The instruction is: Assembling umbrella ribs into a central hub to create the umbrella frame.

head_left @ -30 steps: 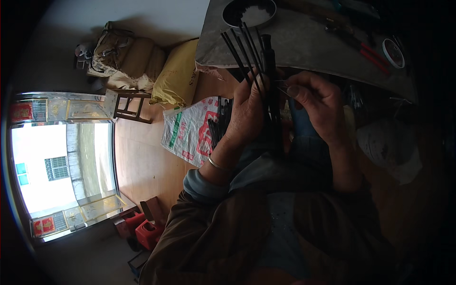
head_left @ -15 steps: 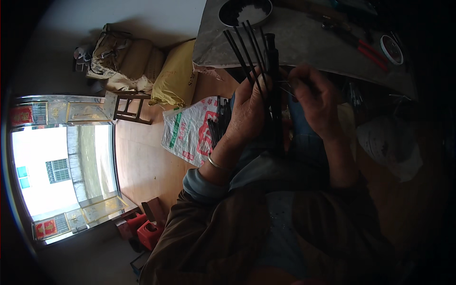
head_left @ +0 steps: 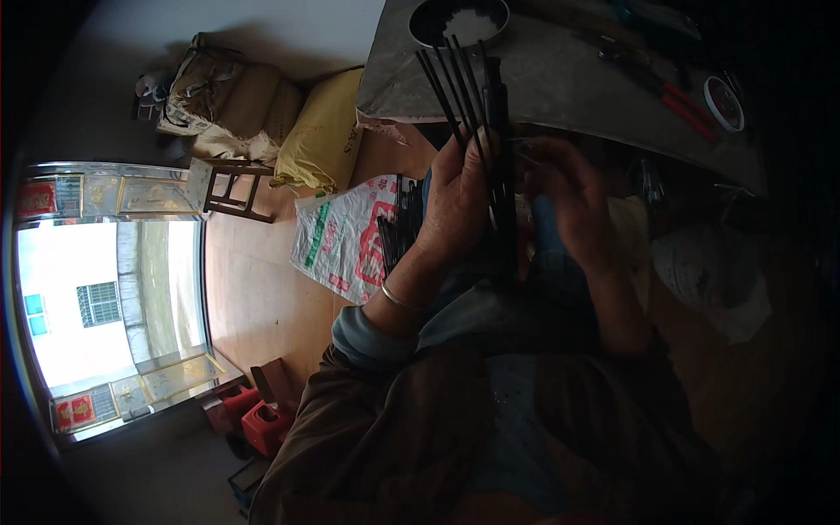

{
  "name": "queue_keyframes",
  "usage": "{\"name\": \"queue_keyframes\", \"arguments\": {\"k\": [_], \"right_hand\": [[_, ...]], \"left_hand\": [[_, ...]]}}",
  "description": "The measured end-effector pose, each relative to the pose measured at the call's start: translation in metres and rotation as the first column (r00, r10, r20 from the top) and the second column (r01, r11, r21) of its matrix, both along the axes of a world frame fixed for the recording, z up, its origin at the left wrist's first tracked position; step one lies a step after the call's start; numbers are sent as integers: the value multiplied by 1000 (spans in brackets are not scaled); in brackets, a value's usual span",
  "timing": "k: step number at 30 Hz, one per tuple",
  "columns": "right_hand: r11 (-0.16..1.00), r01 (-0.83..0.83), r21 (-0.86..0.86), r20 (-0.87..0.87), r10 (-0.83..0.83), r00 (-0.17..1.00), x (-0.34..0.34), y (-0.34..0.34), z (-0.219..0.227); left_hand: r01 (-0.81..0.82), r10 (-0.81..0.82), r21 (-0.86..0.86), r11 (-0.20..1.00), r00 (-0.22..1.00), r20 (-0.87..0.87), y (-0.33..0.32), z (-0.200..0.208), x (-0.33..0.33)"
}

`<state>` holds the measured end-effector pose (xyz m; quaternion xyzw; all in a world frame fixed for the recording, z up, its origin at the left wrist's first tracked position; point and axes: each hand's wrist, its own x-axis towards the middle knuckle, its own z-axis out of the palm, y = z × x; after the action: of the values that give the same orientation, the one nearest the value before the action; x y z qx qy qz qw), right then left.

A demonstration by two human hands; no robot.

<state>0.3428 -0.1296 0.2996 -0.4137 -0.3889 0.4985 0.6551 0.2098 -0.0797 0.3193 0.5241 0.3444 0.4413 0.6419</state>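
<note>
My left hand (head_left: 457,194) grips a fan of several long black sticks (head_left: 464,83), their tips reaching up over the edge of the grey table (head_left: 560,83). A thin metal bangle (head_left: 394,297) circles that wrist. My right hand (head_left: 569,197) is close beside the sticks, fingers curled near their middle; what its fingertips pinch is too dark to tell. More black sticks (head_left: 398,229) lie in a bundle on a printed white sack (head_left: 337,241) on the floor below my left hand.
A dark bowl of white stuff (head_left: 459,19), a red-handled tool (head_left: 678,98) and a small round tin (head_left: 723,102) sit on the table. A yellow sack (head_left: 325,131), tan bags (head_left: 223,96), a wooden stool (head_left: 232,188), red containers (head_left: 262,424) and a bright doorway (head_left: 96,293) lie left.
My right hand has slid slightly closer to the sticks held by my left hand. The fan of sticks stays upright in the same place.
</note>
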Motion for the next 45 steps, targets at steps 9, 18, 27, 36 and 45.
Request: {"name": "queue_keyframes", "arguments": {"k": [9,18,27,36,45], "right_hand": [[992,116,52,428,-127,895,-6,-2,6],[999,48,-9,351,-42,935,-7,-1,2],[999,-25,-46,417,42,908,-3,4,-5],[992,-58,-109,359,94,929,-13,2,1],[986,-74,-152,344,123,931,-18,1,3]], "left_hand": [[-43,43,39,998,999,-1,2,1,0],[-24,24,38,999,1000,0,1,3,-3],[-36,36,-2,999,998,48,4,1,-6],[-13,13,5,1000,998,53,7,4,-14],[34,-28,-68,997,996,82,6,2,-22]]}}
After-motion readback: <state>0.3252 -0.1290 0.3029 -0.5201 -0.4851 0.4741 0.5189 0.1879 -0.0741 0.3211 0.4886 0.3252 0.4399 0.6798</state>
